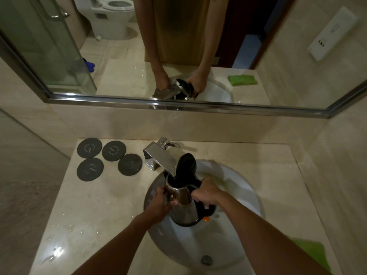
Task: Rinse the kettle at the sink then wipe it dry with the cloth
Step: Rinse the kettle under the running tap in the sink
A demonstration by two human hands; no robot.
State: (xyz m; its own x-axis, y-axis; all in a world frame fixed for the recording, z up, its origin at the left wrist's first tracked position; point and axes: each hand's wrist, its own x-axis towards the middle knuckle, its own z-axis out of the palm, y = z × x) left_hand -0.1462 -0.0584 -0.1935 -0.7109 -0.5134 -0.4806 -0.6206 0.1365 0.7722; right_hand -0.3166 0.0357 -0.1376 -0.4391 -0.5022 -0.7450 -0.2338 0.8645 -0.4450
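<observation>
A steel kettle with a black handle and an open black lid hangs over the white sink, its mouth under the chrome tap. My right hand grips the black handle. My left hand holds the steel body on its left side, thumb and fingers around it. A green cloth lies on the counter at the near right, partly hidden by my right forearm.
Several dark round coasters lie on the marble counter left of the tap. A mirror runs along the wall behind. The sink drain is at the near side. Water drops spot the counter's left front.
</observation>
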